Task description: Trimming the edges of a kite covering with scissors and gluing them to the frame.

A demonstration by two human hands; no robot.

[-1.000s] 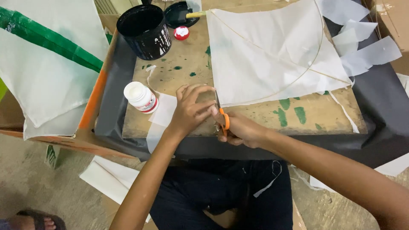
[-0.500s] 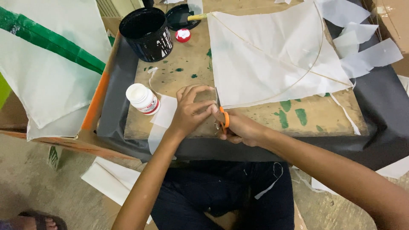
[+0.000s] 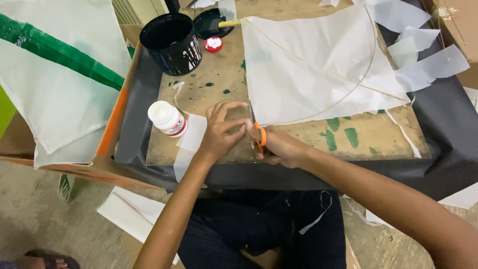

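Observation:
My right hand (image 3: 281, 147) grips orange-handled scissors (image 3: 259, 134), their blades pointing away toward the near corner of a white paper kite (image 3: 308, 69) with thin stick spars. Right beside the blades, my left hand (image 3: 221, 130) pinches a small clear or white scrap that I cannot make out well. Both hands rest over the near edge of a paint-stained wooden board (image 3: 308, 142). A white strip of paper (image 3: 191, 134) lies under my left wrist.
A small white glue bottle (image 3: 167, 118) stands left of my left hand. A black bucket (image 3: 171, 42), a black lid with a brush (image 3: 214, 22) and a red cap (image 3: 213, 44) sit at the back. Cut paper strips (image 3: 423, 55) lie right; a white-and-green kite (image 3: 55, 84) lies left.
The hands have hardly moved. My left fingers have spread slightly near the scissor blades; the view has shifted a little.

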